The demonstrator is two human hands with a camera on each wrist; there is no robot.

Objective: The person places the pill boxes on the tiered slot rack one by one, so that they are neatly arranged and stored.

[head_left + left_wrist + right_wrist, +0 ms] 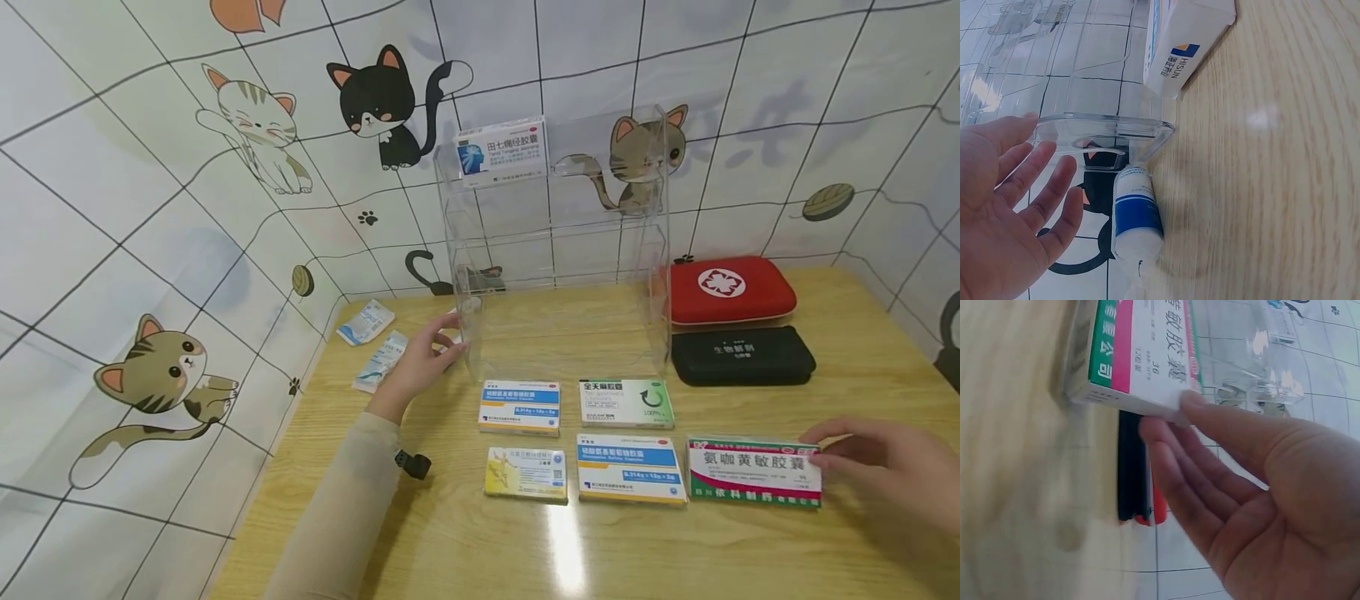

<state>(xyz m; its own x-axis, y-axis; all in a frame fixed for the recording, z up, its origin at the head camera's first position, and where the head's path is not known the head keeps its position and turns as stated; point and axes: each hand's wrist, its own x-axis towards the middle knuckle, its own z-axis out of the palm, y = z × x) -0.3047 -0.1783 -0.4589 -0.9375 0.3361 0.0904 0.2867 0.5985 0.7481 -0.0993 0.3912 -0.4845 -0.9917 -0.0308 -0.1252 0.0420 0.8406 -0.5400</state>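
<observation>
My right hand (870, 467) pinches the right end of a green, white and magenta medicine box (753, 472) at the table's front right. In the right wrist view the thumb lies on the box's printed face and the fingertips are at its underside. My left hand (427, 358) is at the left side of a clear plastic tiered rack (1104, 125), its fingers loosely spread and thumb right at the rack's edge. A white bottle with a blue band (1138, 215) lies close to those fingers. On the rack's top tier stands a white medicine box (502, 152).
Before the rack lie two blue-and-white boxes (520, 408) (630, 469), a green-and-white box (626, 403) and a yellow-and-white box (527, 473). A red first-aid case (731, 290) and a black case (742, 357) are right of it. Two small packets (366, 322) (380, 362) lie left.
</observation>
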